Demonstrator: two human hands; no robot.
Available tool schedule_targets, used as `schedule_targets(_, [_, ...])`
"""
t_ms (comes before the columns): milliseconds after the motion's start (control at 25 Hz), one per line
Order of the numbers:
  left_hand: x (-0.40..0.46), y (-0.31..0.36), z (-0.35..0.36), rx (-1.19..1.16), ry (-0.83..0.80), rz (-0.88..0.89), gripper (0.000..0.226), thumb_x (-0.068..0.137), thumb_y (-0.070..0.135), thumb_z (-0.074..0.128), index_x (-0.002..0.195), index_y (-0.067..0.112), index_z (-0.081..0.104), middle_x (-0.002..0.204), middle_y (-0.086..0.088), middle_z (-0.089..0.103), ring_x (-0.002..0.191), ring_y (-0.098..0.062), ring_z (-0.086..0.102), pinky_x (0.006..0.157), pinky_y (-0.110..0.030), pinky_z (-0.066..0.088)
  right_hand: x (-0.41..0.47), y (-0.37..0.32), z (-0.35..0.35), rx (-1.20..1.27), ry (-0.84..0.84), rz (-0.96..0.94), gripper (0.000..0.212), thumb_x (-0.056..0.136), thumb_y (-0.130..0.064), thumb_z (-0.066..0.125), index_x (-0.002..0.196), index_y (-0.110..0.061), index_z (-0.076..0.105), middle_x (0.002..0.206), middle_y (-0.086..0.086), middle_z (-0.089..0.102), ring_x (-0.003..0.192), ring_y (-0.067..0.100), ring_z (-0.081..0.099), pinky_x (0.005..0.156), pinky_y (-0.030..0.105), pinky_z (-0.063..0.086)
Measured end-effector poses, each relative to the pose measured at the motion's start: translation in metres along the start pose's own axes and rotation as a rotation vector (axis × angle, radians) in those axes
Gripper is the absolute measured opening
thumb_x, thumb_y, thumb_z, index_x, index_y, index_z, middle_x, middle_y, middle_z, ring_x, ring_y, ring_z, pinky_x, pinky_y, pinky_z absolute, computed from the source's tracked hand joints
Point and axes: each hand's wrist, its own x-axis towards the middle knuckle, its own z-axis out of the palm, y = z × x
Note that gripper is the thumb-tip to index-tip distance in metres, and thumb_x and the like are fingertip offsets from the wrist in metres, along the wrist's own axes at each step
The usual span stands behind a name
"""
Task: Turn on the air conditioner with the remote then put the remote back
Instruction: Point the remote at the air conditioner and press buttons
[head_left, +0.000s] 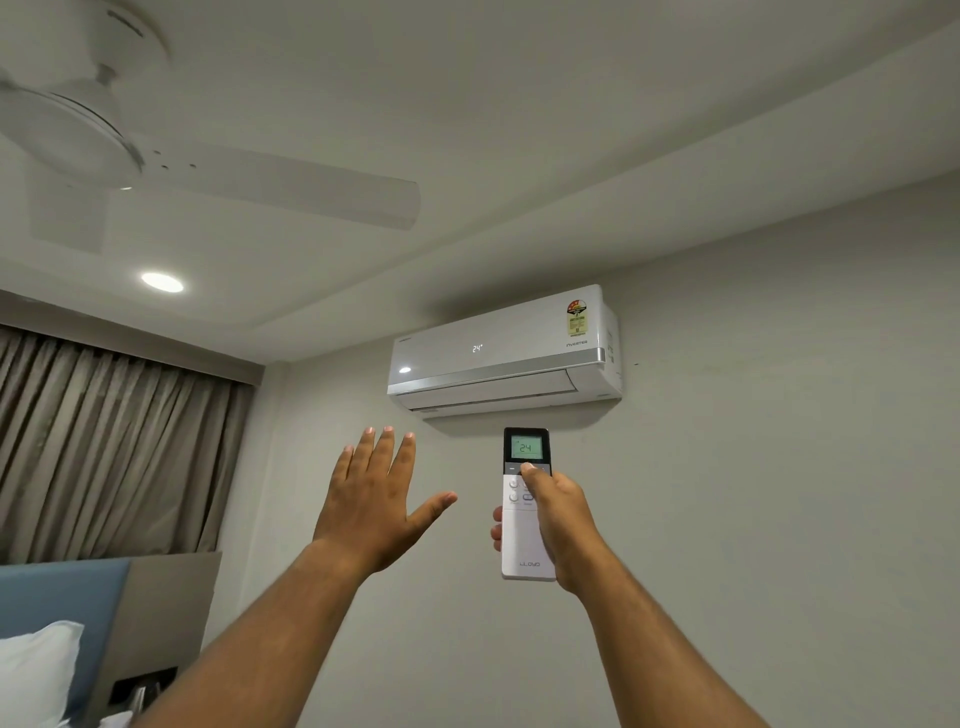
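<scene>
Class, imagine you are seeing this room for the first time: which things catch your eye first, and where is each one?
The two raised hands stand out first: the right hand holds a white remote, thumb on its buttons, while the left hand is open with fingers spread. Just above the remote, the wall-mounted air conditioner shows 24, matching the remote's screen. A ceiling fan fills the upper left.

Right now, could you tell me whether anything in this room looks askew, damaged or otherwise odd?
Nothing stands out. The air conditioner sits level on the wall and shows 24, matching the remote held upright in the right hand. The left hand is open and empty, and the ceiling fan looks intact.
</scene>
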Motion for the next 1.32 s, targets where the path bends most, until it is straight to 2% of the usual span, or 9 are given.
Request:
schedule_targets(160, [-0.003, -0.001, 0.004, 0.002, -0.007, 0.005, 0.110, 0.065, 0.087, -0.010, 0.151, 0.019, -0.002, 0.162, -0.008, -0.001, 0.148, -0.027, -0.009, 0.113, -0.039, -0.010, 0.002, 0.003, 0.000, -0.024, 0.008, -0.004, 0.025, 0.080, -0.025, 0.053, 0.099, -0.008, 0.054, 0.068, 0.019, 0.069, 0.053, 0.034, 0.066, 0.055, 0.039, 0.057])
schedule_targets(320, [-0.004, -0.001, 0.006, 0.006, 0.003, 0.004, 0.109, 0.067, 0.086, -0.009, 0.151, 0.016, -0.002, 0.162, -0.008, -0.002, 0.147, -0.026, -0.010, 0.114, -0.039, -0.010, 0.003, 0.004, -0.004, -0.022, 0.017, -0.004, 0.019, 0.083, -0.020, 0.049, 0.098, -0.008, 0.053, 0.065, 0.018, 0.068, 0.052, 0.034, 0.066, 0.056, 0.040, 0.057])
schedule_targets(680, [-0.005, 0.006, 0.003, 0.021, 0.005, 0.032, 0.111, 0.066, 0.085, -0.012, 0.150, 0.013, -0.006, 0.162, -0.008, -0.006, 0.147, -0.025, -0.013, 0.114, -0.038, -0.010, 0.001, 0.001, -0.013, -0.040, 0.024, -0.007, 0.021, 0.085, -0.018, 0.047, 0.100, -0.006, 0.054, 0.071, 0.020, 0.068, 0.052, 0.034, 0.067, 0.054, 0.040, 0.058])
schedule_targets(920, [-0.006, 0.003, -0.004, 0.024, 0.021, 0.027, 0.110, 0.068, 0.085, -0.009, 0.149, 0.011, -0.006, 0.161, -0.011, -0.005, 0.147, -0.026, -0.013, 0.115, -0.039, -0.009, 0.000, 0.000, -0.011, -0.028, 0.021, -0.019, 0.015, 0.086, -0.017, 0.047, 0.095, -0.007, 0.054, 0.062, 0.016, 0.068, 0.050, 0.034, 0.067, 0.053, 0.040, 0.058])
schedule_targets(1320, [-0.011, -0.003, -0.018, 0.074, 0.087, 0.024, 0.104, 0.072, 0.084, -0.004, 0.145, 0.010, -0.012, 0.160, -0.013, -0.006, 0.146, -0.029, -0.013, 0.117, -0.042, -0.006, -0.001, -0.005, -0.008, -0.023, -0.007, -0.047, 0.018, 0.085, -0.016, 0.048, 0.098, -0.006, 0.055, 0.069, 0.021, 0.068, 0.053, 0.035, 0.066, 0.055, 0.040, 0.058])
